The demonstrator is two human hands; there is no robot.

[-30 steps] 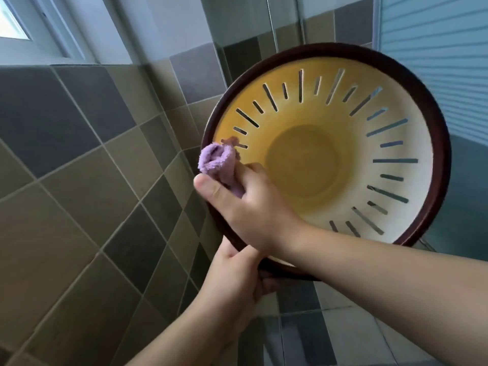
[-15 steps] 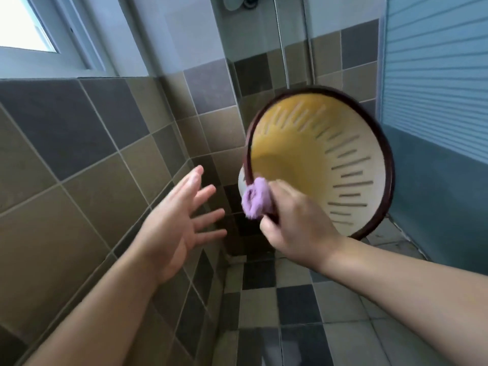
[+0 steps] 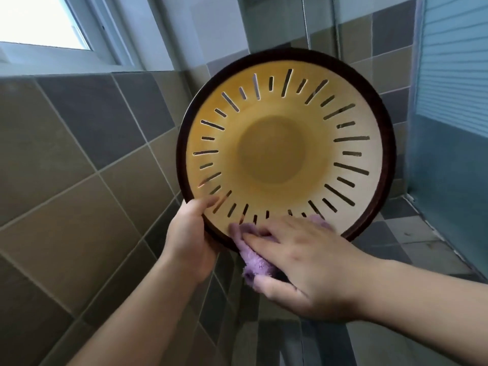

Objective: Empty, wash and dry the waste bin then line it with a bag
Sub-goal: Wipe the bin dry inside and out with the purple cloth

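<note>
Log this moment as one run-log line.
stage: drying | left hand: grips bin rim | right hand: presses purple cloth on lower inner wall | waste bin: held up, mouth toward camera, unlined

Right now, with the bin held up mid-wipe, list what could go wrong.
1. Only the left hand grips the waste bin by its lower rim; it might slip and drop onto the tiled floor.
2. The right hand presses the purple cloth low inside; the many wall slots may stay damp.

Home bathroom — tiled walls (image 3: pixel 79 159), checkered tile floor (image 3: pixel 412 233).
</note>
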